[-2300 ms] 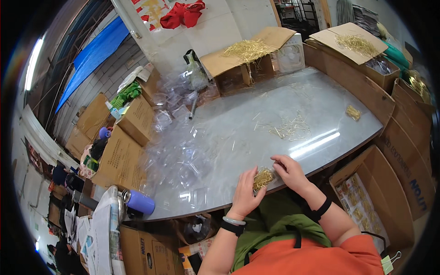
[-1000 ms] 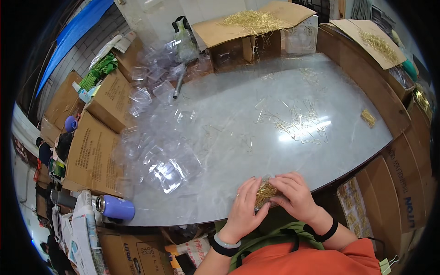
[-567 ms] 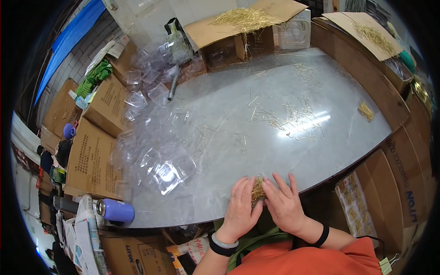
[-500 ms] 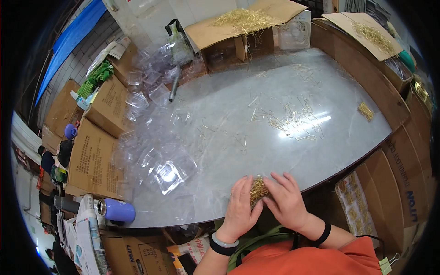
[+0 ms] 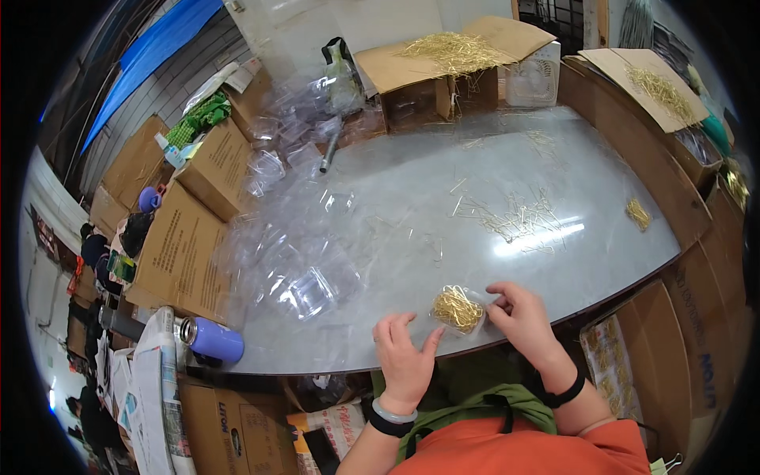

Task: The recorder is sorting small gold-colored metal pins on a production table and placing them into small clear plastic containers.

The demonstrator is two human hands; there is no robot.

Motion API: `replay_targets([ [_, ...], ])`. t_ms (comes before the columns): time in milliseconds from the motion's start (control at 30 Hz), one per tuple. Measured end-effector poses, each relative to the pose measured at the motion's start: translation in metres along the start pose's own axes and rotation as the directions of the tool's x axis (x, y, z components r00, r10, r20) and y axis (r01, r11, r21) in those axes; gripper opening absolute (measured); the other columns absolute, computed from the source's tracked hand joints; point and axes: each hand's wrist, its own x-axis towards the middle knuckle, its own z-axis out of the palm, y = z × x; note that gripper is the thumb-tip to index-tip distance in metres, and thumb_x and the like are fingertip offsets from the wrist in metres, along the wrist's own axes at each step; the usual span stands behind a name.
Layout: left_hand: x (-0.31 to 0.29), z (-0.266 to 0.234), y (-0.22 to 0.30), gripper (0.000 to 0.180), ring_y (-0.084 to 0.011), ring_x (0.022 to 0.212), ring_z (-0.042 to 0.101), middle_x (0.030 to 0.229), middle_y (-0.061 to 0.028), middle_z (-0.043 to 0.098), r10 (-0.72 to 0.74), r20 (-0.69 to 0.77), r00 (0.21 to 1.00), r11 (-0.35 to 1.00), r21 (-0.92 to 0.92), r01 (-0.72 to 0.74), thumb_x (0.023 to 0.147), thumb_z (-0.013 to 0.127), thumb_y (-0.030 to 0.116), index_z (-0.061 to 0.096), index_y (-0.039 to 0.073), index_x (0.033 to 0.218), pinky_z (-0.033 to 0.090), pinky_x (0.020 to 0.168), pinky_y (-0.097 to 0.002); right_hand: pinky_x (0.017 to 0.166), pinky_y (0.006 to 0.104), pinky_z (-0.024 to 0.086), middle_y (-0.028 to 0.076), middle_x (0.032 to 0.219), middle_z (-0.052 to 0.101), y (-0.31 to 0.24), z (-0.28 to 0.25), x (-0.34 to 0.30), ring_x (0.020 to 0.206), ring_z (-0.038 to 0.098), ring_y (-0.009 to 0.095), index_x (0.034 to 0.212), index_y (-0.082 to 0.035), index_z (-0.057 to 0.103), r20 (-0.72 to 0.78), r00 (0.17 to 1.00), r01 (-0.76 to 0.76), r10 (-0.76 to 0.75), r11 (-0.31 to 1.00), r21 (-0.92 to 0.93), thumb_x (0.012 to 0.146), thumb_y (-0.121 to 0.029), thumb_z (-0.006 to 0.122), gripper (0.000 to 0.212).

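A small clear plastic box (image 5: 480,323) heaped with gold wire hooks (image 5: 457,309) rests near the front edge of the grey table. To its left, my left hand (image 5: 405,355) holds nothing, with thumb and fingers apart. My right hand (image 5: 522,318) is at the box's right side, thumb and forefinger apart and close to its rim; whether they touch it I cannot make out. Farther back, loose gold hooks (image 5: 514,218) lie scattered over the tabletop.
Many clear plastic boxes (image 5: 313,289) cover the table's left side, near a purple bottle (image 5: 218,340) and a grey rod (image 5: 330,152). One pile of hooks (image 5: 637,214) lies at the right. Cardboard boxes (image 5: 186,253) line the left; a carton piece (image 5: 412,70) at the back bears more gold wire.
Both hands have drawn apart from around the hooks, uncovering the filled plastic box. My left hand moved left and my right hand right. The whole view has shifted slightly.
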Motion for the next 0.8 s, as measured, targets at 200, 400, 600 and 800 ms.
replay_targets([
  [200,-0.001,0.010,0.012,0.060,-0.0410,0.117,0.051,0.130,-0.0235,0.055,0.086,0.094,0.992,0.996,-0.045,-0.082,0.094,0.074,0.035,0.055,-0.005,0.135,0.043,0.101,-0.0490,0.067,0.0316,0.056,0.014,0.082,0.073,-0.006,0.021,-0.048,0.070,0.072,0.020,0.119,0.000,0.068,0.091,0.996,-0.003,-0.011,0.988,0.154,0.093,-0.010,0.070,0.028],
  [400,0.011,0.010,0.005,0.072,-0.0417,0.122,0.049,0.135,-0.0225,0.052,0.190,0.126,0.974,0.981,-0.059,-0.184,0.087,0.080,0.041,0.054,-0.006,0.135,0.041,0.104,-0.0497,0.063,0.0337,0.055,0.017,0.082,0.073,-0.019,0.004,-0.033,0.068,0.071,0.022,0.115,-0.001,0.072,0.066,0.989,0.135,-0.131,0.989,-0.058,0.095,-0.014,0.069,0.024],
  [600,0.012,0.024,0.010,0.076,-0.0409,0.124,0.048,0.137,-0.0196,0.052,0.216,0.135,0.967,0.976,-0.067,-0.209,0.078,0.086,0.033,0.054,-0.005,0.135,0.042,0.106,-0.0491,0.075,0.0442,0.057,0.019,0.094,0.074,-0.031,-0.009,0.072,0.083,0.073,0.035,0.106,-0.003,0.072,0.175,0.980,0.154,-0.092,0.913,-0.378,0.088,-0.022,0.071,0.026],
  [800,0.014,0.018,0.003,0.071,-0.0415,0.127,0.048,0.137,-0.0202,0.052,0.260,0.170,0.950,0.964,-0.103,-0.246,0.080,0.083,0.027,0.054,-0.006,0.136,0.042,0.108,-0.0492,0.070,0.0405,0.057,0.016,0.084,0.074,-0.014,0.019,0.105,0.077,0.073,0.030,0.116,-0.003,0.070,0.325,0.943,0.227,-0.068,0.847,-0.480,0.083,-0.020,0.074,0.037],
])
